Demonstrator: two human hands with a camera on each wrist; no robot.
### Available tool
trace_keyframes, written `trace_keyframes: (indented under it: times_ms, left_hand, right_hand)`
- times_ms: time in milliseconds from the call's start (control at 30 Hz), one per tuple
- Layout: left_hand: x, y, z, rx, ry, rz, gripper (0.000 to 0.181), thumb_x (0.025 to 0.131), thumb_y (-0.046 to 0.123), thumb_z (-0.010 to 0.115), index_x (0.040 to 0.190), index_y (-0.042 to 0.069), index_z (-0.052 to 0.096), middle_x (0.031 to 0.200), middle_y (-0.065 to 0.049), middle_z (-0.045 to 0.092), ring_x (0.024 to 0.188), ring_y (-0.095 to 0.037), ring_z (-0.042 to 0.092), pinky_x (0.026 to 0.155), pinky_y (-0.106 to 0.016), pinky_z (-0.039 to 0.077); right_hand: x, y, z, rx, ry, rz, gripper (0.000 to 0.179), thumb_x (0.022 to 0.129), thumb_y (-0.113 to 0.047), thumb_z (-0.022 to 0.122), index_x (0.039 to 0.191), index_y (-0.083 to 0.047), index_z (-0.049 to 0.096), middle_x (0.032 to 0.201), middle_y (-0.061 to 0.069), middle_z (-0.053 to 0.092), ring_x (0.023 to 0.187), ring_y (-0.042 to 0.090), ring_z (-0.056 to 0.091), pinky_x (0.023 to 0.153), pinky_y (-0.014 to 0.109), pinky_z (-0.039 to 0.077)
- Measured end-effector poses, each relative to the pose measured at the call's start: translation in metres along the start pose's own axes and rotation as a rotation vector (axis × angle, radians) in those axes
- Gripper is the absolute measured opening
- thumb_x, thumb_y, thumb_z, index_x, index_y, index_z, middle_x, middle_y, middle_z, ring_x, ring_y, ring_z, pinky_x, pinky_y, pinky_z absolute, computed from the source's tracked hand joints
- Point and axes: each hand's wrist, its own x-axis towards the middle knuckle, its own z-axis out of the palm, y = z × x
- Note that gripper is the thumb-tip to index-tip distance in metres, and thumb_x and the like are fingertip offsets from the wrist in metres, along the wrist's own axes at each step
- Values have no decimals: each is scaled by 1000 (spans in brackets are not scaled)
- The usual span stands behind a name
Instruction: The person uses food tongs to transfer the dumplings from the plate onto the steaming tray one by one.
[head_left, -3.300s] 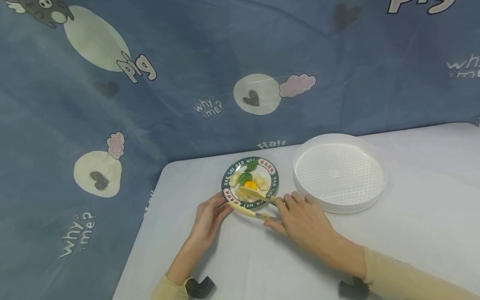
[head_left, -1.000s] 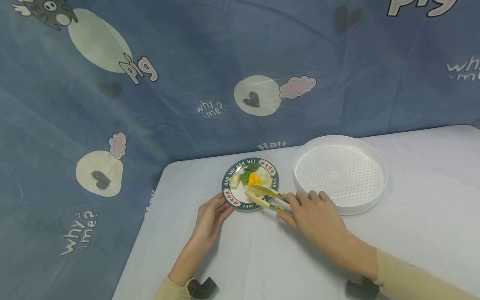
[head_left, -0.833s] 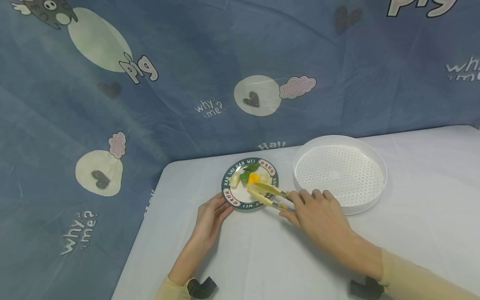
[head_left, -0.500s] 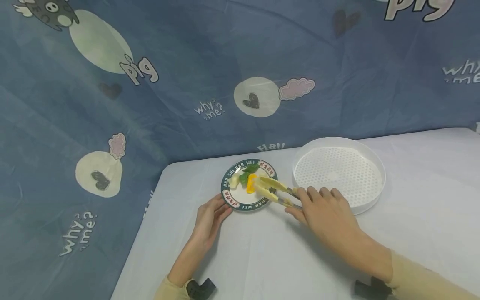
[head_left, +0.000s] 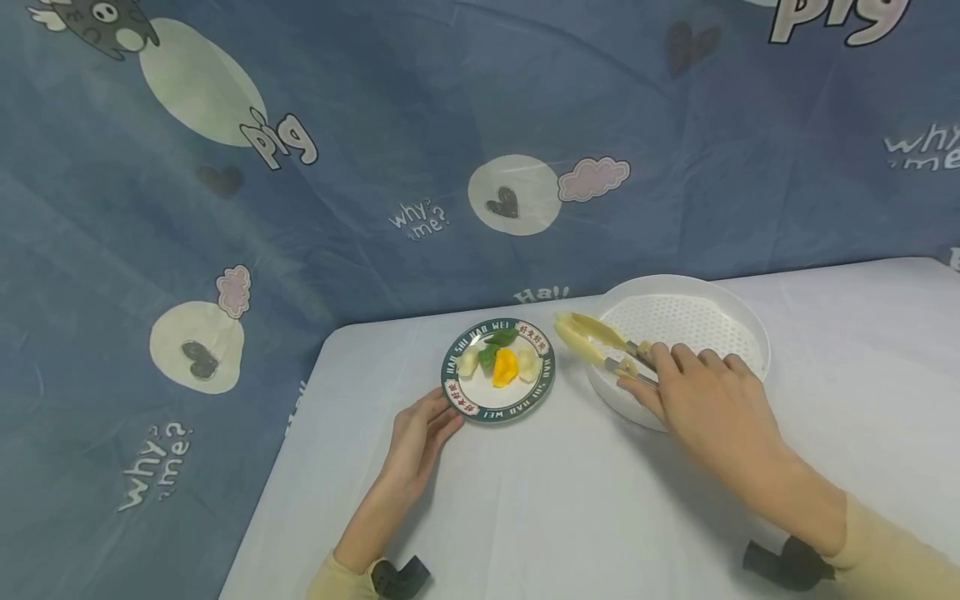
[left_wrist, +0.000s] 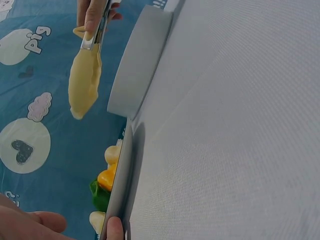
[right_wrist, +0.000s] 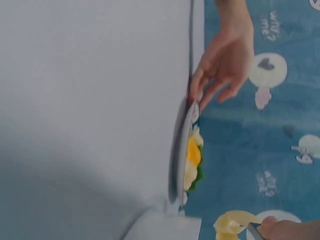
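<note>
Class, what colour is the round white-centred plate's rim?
Mostly dark green rim, clearest in the head view.

Yellow-tipped tongs (head_left: 600, 330) just right of plate (head_left: 487, 398)

Vegetables (head_left: 505, 367) on the plate (head_left: 498, 412), tray (head_left: 690, 315) to its right.

The left forearm (head_left: 369, 523) slanted in from the near left, the left hand (head_left: 415, 435) relaxed with fingers parted. The right forearm (head_left: 806, 496) angled from the near right, the right hand (head_left: 716, 415) gripping, its back upward.
</note>
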Motion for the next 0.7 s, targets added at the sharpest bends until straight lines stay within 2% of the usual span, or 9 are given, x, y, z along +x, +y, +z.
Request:
trace_keyframes:
  times_ms: [167, 333, 700]
  left_hand:
    - [1, 0, 0, 4, 1, 1, 57, 110, 15, 44, 162, -6, 37, 159, -27, 42, 140, -30, 54, 114, -24, 61]
    - [0, -1, -1, 12, -2, 3, 56, 110, 15, 44, 162, -6, 38, 159, -27, 43, 139, -29, 55, 113, -24, 62]
    - [0, 1, 1, 14, 5, 1, 56, 109, 13, 44, 161, -7, 38, 159, -27, 43, 139, -30, 55, 114, -24, 61]
  right_hand:
    - [-3, 12, 2, -12, 22, 10, 85, 111, -68, 12, 97, 0, 60, 62, 6, 48, 50, 28, 44, 42, 33, 30]
    - [-8, 20, 7, -19, 31, 15, 86, 111, -68, 9, 93, 1, 59, 60, 6, 45, 47, 27, 40, 41, 31, 25]
    - [-15, 24, 13, -44, 16, 20, 81, 110, -68, 3, 79, -7, 45, 59, 1, 31, 46, 22, 30, 43, 27, 16]
